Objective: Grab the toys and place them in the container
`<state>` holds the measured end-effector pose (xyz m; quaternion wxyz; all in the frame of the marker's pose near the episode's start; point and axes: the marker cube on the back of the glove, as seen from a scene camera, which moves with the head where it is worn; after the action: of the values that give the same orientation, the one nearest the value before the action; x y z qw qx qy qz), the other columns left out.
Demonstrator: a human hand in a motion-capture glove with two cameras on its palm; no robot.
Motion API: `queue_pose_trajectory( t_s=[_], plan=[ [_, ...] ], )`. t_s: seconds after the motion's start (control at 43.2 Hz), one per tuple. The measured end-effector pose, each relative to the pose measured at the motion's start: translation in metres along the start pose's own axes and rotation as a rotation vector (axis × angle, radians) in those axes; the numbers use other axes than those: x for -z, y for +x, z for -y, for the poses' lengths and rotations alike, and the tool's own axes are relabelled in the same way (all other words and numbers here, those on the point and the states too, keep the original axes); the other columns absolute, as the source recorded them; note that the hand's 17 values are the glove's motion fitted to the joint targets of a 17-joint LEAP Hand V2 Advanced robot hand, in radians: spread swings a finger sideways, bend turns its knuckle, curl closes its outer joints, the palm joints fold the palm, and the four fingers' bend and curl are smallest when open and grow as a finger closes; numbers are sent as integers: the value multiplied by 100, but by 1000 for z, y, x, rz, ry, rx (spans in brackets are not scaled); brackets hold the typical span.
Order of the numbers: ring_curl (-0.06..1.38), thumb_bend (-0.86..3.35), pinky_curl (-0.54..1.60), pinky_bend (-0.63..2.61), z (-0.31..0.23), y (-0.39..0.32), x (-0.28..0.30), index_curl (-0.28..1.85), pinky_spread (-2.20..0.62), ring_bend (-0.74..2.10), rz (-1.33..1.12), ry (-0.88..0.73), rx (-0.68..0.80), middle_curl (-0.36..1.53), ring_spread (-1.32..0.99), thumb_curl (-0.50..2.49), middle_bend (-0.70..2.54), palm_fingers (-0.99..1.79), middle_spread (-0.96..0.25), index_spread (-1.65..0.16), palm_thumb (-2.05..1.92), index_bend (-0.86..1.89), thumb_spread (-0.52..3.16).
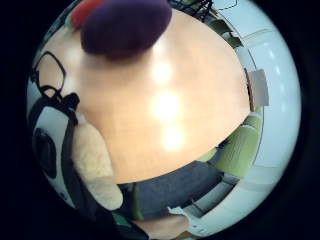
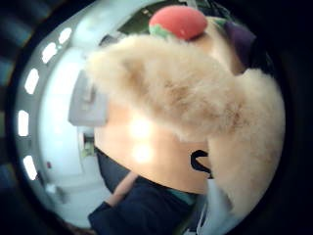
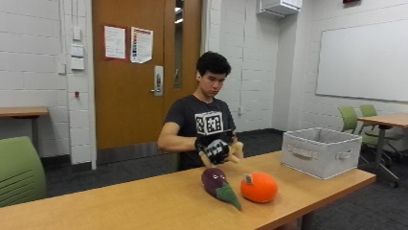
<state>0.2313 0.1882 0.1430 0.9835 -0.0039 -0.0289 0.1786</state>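
Note:
In the outside view my gloved right hand is raised above the table's far edge and grips a cream plush toy, whose fur fills the thumb side palm view and shows beside the palm. On the table below lie a purple eggplant plush with a green stem and an orange-red round plush right beside it. The grey fabric container stands open-topped at the table's right end, well apart from my hand.
The wooden table stretches left of the toys. Green chairs stand at the left and at the back right beside another table. A door and a brick wall lie behind the person.

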Motion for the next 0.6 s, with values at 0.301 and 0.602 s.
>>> queue_pose_trajectory(
  t_s=[0.301, 0.602],
  plan=[
    [44, 20, 37, 73, 92, -123, 150, 74, -46, 114, 47, 224, 136, 52, -42, 59, 87, 115, -35, -36, 68, 22, 77],
    [46, 18, 37, 74, 108, -342, 194, 92, -47, 117, 122, 239, 482, 56, -41, 71, 92, 113, -36, -40, 68, 18, 65]
  ],
)
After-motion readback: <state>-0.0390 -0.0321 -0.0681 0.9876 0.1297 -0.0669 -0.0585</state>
